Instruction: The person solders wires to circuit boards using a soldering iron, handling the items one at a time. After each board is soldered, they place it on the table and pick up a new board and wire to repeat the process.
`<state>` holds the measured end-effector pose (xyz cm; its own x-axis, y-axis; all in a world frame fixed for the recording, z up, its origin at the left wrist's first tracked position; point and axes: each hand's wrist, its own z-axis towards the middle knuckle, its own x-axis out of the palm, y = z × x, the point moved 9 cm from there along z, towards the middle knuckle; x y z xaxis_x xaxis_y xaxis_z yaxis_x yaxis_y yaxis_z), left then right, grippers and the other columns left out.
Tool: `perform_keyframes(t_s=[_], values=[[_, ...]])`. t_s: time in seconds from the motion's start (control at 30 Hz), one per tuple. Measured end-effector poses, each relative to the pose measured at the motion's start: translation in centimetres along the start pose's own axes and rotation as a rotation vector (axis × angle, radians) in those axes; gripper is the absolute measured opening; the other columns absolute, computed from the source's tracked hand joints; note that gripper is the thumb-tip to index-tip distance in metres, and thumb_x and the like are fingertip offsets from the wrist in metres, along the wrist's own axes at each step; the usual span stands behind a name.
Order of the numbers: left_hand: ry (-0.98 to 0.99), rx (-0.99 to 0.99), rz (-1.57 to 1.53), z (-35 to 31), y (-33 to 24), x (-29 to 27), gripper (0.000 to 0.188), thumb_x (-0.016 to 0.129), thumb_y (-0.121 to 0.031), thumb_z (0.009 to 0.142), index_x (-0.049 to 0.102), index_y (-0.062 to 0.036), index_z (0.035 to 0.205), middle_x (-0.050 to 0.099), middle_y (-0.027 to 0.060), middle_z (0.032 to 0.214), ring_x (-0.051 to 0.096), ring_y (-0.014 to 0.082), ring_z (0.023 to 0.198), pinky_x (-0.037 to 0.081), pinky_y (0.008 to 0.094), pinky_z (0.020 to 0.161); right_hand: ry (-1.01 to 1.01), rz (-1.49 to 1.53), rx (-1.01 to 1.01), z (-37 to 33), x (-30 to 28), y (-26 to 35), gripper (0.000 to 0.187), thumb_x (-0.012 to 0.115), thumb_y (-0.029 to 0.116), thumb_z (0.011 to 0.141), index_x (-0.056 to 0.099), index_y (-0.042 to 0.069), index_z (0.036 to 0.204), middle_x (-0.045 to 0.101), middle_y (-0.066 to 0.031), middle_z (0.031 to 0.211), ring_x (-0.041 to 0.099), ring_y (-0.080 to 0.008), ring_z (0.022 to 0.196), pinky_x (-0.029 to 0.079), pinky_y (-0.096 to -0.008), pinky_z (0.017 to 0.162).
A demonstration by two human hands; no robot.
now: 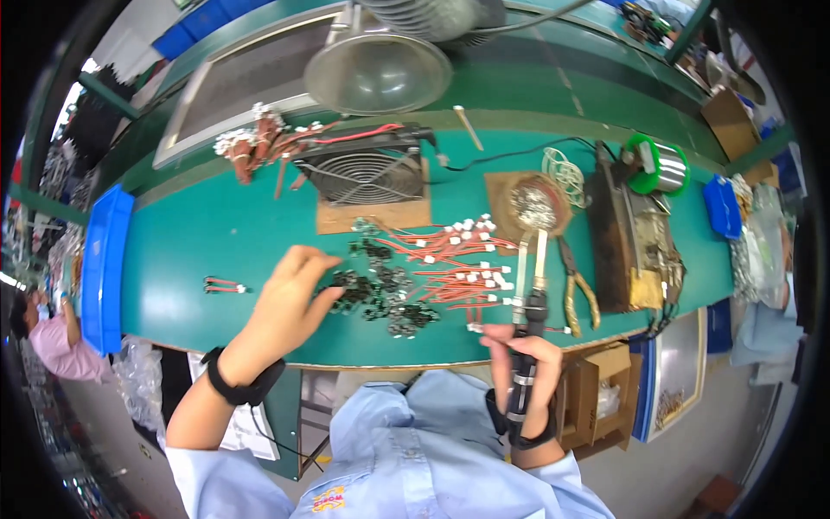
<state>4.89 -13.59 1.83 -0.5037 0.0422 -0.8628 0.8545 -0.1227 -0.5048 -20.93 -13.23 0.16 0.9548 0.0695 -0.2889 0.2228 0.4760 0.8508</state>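
Observation:
My left hand (290,303) reaches to the left edge of a pile of small black parts (376,290). Its thumb and forefinger are apart, with nothing visible between them. In my closed right hand (527,359) is a soldering iron (534,307), its black handle low and its metal shaft pointing away toward a round dish (533,201) of silvery material. A white wire connector (474,328) shows by my right fingertips; whether they pinch it is unclear. Red wires with white connectors (462,281) lie in bunches between the pile and the iron.
A fan (367,177) stands behind the pile, below a metal lamp hood (378,73). Pliers (577,290), a dark metal box (614,233) and a green solder spool (657,164) are at right. Few wired parts (225,285) lie left, near a blue bin (105,268).

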Motion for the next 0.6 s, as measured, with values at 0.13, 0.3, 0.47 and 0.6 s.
perform_keyframes(t_s=[0.13, 0.3, 0.47, 0.6], values=[[-0.020, 0.109, -0.147, -1.1, -6.7, -1.0, 0.029, 0.063, -0.003, 0.078, 0.055, -0.0003, 0.105, 0.053, 0.0153, 0.106, 0.059, 0.0249, 0.083, 0.047, 0.0301, 0.070, 0.061, 0.175, 0.021, 0.9, 1.6, 1.5, 0.040, 0.059, -0.015, 0.076, 0.037, 0.006, 0.103, 0.061, -0.0192, 0.092, 0.064, -0.0235, 0.082, 0.053, -0.0322, 0.071], [0.004, 0.024, -0.542, -3.2, -8.5, 1.9, 0.022, 0.065, -0.002, 0.077, 0.056, 0.0003, 0.097, 0.056, 0.0124, 0.095, 0.059, 0.0250, 0.074, 0.048, 0.0321, 0.062, 0.206, 0.195, 0.002, 1.1, 3.7, 4.0, 0.039, 0.066, -0.009, 0.074, 0.042, 0.005, 0.100, 0.064, -0.0148, 0.084, 0.065, -0.0210, 0.075, 0.053, -0.0304, 0.064], [-0.098, 0.101, -0.534, -4.7, -8.5, 2.9, 0.011, 0.062, 0.001, 0.078, 0.058, 0.0004, 0.089, 0.057, 0.0105, 0.085, 0.058, 0.0237, 0.069, 0.047, 0.0296, 0.059, 0.256, 0.120, -0.154, 0.3, 4.7, 5.0, 0.042, 0.071, -0.005, 0.067, 0.053, 0.006, 0.103, 0.063, -0.0088, 0.079, 0.061, -0.0203, 0.062, 0.047, -0.0275, 0.053], [-0.101, 0.044, -0.604, -5.7, -7.3, 3.2, 0.009, 0.061, 0.002, 0.078, 0.058, 0.0006, 0.086, 0.058, 0.0114, 0.081, 0.058, 0.0239, 0.070, 0.047, 0.0299, 0.060, 0.350, 0.057, -0.139, -0.3, 5.9, 5.4, 0.046, 0.070, -0.005, 0.065, 0.053, 0.008, 0.106, 0.060, -0.0076, 0.077, 0.060, -0.0201, 0.063, 0.046, -0.0283, 0.053]])
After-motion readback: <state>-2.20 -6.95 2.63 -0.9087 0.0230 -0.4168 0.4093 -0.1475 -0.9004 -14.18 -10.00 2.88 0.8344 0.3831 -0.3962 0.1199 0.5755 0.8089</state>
